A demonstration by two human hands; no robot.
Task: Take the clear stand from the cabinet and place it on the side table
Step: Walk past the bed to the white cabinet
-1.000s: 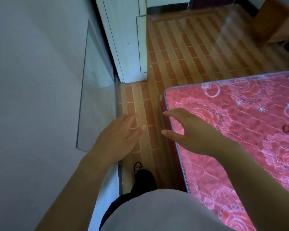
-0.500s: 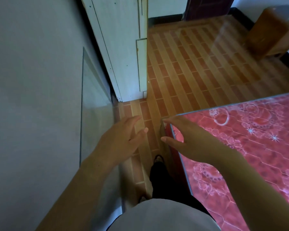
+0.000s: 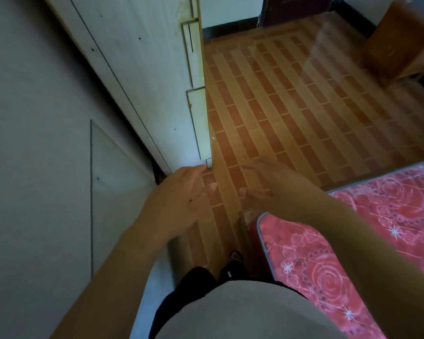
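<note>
The clear stand (image 3: 113, 192) is nearly invisible. Its left pane shows as a faint glassy sheet against the grey wall, and a glare streak crosses the floor at the upper right. My left hand (image 3: 179, 204) and my right hand (image 3: 274, 184) are held out side by side. On each, thumb and fingers are curled around the stand's transparent middle part. The white cabinet (image 3: 157, 81) stands just ahead on the left. The wooden side table (image 3: 397, 45) is in the far right corner of the room.
A bed with a red flowered mattress (image 3: 353, 241) fills the lower right, its corner close to my legs. A grey wall (image 3: 34, 167) runs along the left. Orange brick-pattern floor (image 3: 279, 106) stretches from me to the side table.
I have walked forward along the gap between wall and bed. The cabinet and side table are closer, the mattress has slid down and right, and both hands keep the same hold.
</note>
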